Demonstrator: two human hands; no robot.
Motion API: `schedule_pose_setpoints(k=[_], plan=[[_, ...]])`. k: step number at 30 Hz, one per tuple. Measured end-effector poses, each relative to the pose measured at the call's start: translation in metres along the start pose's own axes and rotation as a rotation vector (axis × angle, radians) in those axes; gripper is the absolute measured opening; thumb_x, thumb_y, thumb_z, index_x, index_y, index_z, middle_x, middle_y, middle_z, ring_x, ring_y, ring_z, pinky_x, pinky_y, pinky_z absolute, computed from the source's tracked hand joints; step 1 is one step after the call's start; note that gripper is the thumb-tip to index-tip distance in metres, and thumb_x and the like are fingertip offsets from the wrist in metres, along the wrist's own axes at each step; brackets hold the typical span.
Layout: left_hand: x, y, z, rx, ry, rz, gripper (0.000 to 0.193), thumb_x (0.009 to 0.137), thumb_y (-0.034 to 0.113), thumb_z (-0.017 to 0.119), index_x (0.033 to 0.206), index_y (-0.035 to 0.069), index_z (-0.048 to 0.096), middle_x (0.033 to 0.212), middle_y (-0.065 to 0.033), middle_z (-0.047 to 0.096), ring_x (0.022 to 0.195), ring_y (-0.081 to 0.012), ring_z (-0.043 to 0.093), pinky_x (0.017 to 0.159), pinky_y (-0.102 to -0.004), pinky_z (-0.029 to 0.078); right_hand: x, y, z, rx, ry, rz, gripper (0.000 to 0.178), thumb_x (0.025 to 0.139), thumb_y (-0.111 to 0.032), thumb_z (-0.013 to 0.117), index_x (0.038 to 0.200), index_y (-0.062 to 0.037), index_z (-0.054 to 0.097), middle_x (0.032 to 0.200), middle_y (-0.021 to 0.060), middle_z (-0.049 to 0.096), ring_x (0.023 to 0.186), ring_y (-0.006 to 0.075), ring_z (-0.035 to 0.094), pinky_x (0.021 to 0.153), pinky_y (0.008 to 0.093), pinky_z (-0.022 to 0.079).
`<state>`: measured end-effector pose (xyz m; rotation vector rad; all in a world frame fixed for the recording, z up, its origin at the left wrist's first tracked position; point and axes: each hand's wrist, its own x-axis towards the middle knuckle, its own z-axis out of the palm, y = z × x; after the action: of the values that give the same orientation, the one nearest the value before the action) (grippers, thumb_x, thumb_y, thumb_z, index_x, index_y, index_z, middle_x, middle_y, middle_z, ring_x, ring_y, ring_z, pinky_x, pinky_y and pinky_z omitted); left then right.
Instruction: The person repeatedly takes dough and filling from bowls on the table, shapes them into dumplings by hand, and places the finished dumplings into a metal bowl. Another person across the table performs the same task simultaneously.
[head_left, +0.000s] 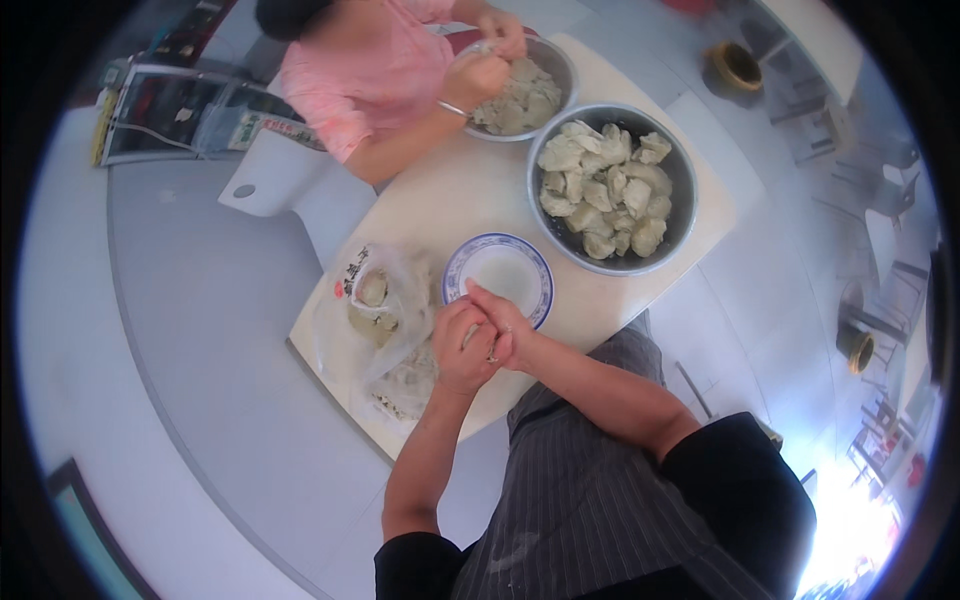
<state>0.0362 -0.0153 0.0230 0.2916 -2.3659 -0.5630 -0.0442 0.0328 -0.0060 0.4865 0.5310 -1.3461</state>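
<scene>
Plate [505,262], white with a blue patterned rim, lies flat on the table [430,205]. Left hand [461,347] and right hand [507,326] are clasped together at the near side of the plate and overlap its near rim in the view. Grip: both hands pressed against each other, left fingers curled; the view does not show whether anything is enclosed between the palms. Contact between the hands and the plate cannot be determined.

Clear plastic bag [405,300], with pale lumps inside, lies on the table to the left of the plate, just beside the left hand. Large metal bowl [688,205] stands beyond the plate and to its right; it contains a heap of pale grey-green pieces [605,190]. Second metal bowl [572,85], with similar pale contents [528,102], is located farther back, beside the large bowl.

Co-worker [375,85], in a pink top, is positioned at the far side of the table, with both of the co-worker's hands [478,80] over the second bowl.
</scene>
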Motion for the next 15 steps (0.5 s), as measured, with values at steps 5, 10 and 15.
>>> schedule_pose_setpoints(k=[5, 10, 15], plan=[[0.007, -0.001, 0.001, 0.042, -0.067, -0.086, 0.012, 0.07, 0.01, 0.068, 0.069, 0.003, 0.058, 0.082, -0.0103, 0.057, 0.079, -0.0298, 0.057, 0.067, -0.0378, 0.049, 0.012, 0.008, -0.016, 0.032, -0.065, 0.017, 0.026, 0.093, -0.036, 0.053, 0.089, -0.0107, 0.059, 0.087, 0.0009, 0.058, 0.078, 0.0096, 0.057, 0.066, 0.0258, 0.048], [0.011, -0.006, 0.014, 0.035, -0.129, -0.186, 0.009, 0.071, 0.006, 0.064, 0.069, 0.002, 0.056, 0.082, -0.0113, 0.056, 0.075, -0.0291, 0.056, 0.064, -0.0367, 0.048, 0.028, 0.014, -0.02, 0.151, -0.033, -0.002, 0.02, 0.091, -0.026, 0.047, 0.09, -0.0082, 0.058, 0.09, 0.0042, 0.058, 0.086, 0.0134, 0.056, 0.071, 0.0301, 0.047], [0.019, -0.009, 0.029, 0.074, -0.172, -0.244, 0.008, 0.077, 0.005, 0.059, 0.072, 0.0, 0.054, 0.082, -0.0123, 0.056, 0.072, -0.0278, 0.054, 0.06, -0.0361, 0.046, 0.029, 0.006, -0.029, 0.222, 0.012, -0.001, 0.018, 0.088, -0.02, 0.046, 0.09, -0.006, 0.058, 0.088, 0.0067, 0.057, 0.084, 0.0171, 0.055, 0.07, 0.0317, 0.047]])
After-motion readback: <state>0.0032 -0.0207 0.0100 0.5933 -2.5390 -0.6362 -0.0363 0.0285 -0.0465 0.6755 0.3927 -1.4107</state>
